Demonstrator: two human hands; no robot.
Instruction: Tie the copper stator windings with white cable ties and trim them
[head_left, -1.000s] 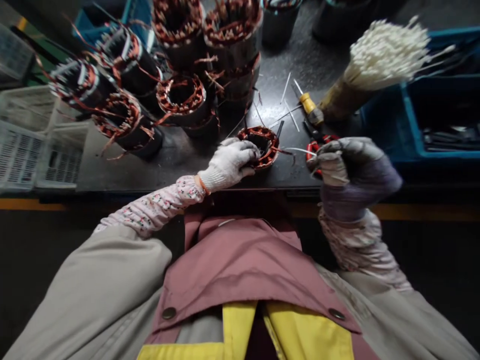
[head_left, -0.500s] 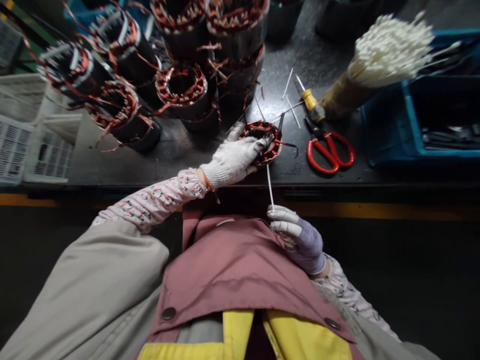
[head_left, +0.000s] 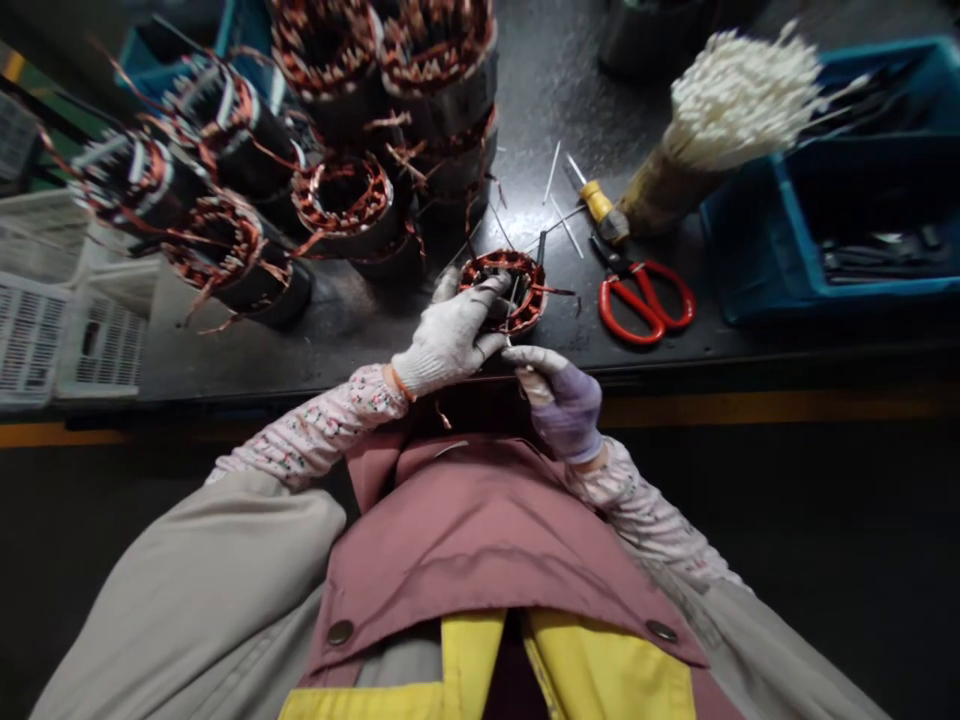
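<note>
A small motor stator with copper windings stands at the table's front edge. My gloved left hand grips its left side, with fingers over the rim and reaching into the bore. At the stator's near rim, my gloved right hand pinches a thin white tie cord, most of which is hidden by the fingers. The two hands almost meet there. Loose copper leads and dark sleeved wires stick out from the stator's far and right sides.
Red-handled scissors and a yellow screwdriver lie to the right, near loose white strips. Behind stands a thick bundle of white cords beside a blue bin. Several wound stators crowd the left, beyond white crates.
My right hand came from beside the scissors down below the table edge, then up to the stator's near rim with the cord. My left hand stays on the stator, its fingers shifting slightly.
</note>
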